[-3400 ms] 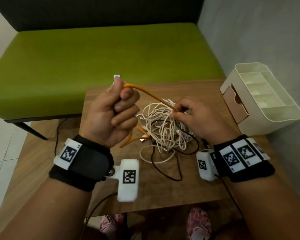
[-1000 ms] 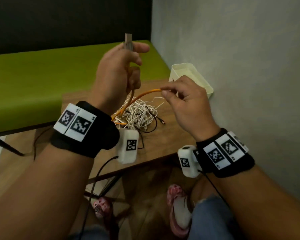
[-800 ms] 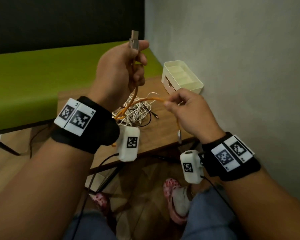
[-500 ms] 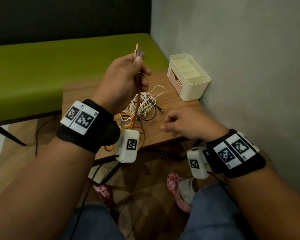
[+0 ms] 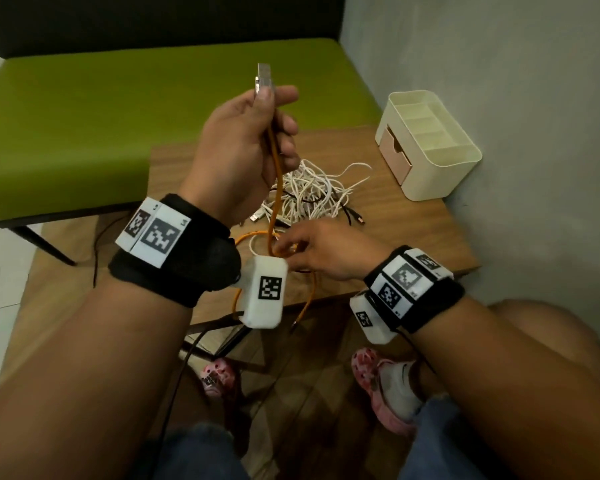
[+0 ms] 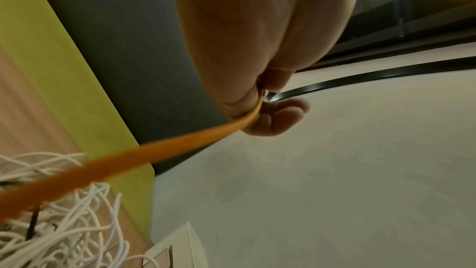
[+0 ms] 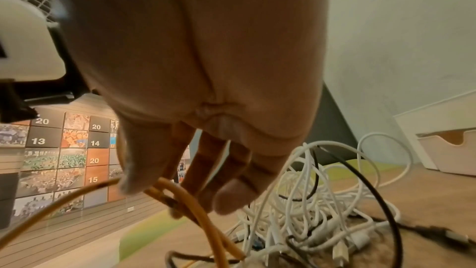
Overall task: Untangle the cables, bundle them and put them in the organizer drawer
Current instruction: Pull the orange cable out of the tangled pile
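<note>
One orange cable (image 5: 275, 174), two hands

- The slim orange cable (image 5: 275, 174) has a smooth, matt rubbery jacket; its plug (image 5: 264, 81) at top centre is bright bare metal.
- The tangle of thin white cables (image 5: 309, 195) looks like smooth, faintly glossy plastic.
- The small brown table (image 5: 395, 216) shows matt wood grain.
- The cream box-shaped organizer (image 5: 426, 181), right, is smooth matt plastic.
- The green bench seat (image 5: 118, 109), upper left, looks like matt cloth.
</note>
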Demonstrator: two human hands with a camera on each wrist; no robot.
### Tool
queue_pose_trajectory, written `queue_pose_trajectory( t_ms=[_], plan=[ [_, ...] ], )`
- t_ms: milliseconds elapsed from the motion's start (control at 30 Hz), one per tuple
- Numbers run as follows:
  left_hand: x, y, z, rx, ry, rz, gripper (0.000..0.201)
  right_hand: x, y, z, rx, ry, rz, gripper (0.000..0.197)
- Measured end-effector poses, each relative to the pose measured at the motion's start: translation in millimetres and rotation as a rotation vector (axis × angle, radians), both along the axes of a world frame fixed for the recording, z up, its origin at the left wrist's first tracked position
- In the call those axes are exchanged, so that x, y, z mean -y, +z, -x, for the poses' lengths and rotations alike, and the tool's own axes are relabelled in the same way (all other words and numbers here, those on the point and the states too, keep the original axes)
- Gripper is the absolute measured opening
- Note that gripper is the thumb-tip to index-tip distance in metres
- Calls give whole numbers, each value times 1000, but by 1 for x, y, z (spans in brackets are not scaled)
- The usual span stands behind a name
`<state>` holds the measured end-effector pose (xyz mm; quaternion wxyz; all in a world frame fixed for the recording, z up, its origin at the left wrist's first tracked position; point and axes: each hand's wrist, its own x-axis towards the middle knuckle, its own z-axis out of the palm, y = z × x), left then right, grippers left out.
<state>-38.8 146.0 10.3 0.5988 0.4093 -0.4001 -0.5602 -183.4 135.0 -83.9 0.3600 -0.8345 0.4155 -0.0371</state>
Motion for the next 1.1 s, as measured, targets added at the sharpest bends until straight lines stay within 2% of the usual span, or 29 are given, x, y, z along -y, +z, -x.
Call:
queue_pose_trajectory(
  t_ms=[100, 300, 367, 433, 567, 733, 767, 833, 900, 967, 1033, 1100],
  plan=[
    [-4, 3, -6, -7, 5, 21, 38, -2, -1, -1, 56, -101, 69, 16],
    [-13, 30, -6, -11, 8, 96, 41, -12, 52, 5, 458, -274, 436, 15],
    [-17, 39, -5, 3, 4, 133, 40, -17, 74, 10, 535, -312, 475, 15],
    [-20, 46, -4, 14, 2, 155, 40, -23, 89, 19, 561, -335, 380, 9],
    [-24, 47, -6, 38, -9, 115, 39, -42, 97, 37, 557, -312, 64, 5],
    [-31, 25, -1, 126, -98, -38, 37, -70, 82, 59, 453, -290, -185, 11],
    [-34, 20, 0, 156, -126, -61, 37, -71, 76, 66, 344, -271, -214, 9],
    [-38, 12, 2, 190, -164, -86, 36, -69, 64, 79, -12, -205, -202, 6],
    [-37, 6, 1, 195, -179, -91, 35, -65, 54, 90, -272, -200, -214, 13],
    [-34, 2, 1, 205, -177, -103, 35, -61, 56, 93, -258, -286, -226, 27],
    [-30, -4, 1, 207, -170, -109, 36, -58, 62, 88, -97, -342, -187, 39],
    [-24, -11, 2, 193, -165, -100, 36, -54, 66, 77, 84, -345, -144, 41]
  ],
)
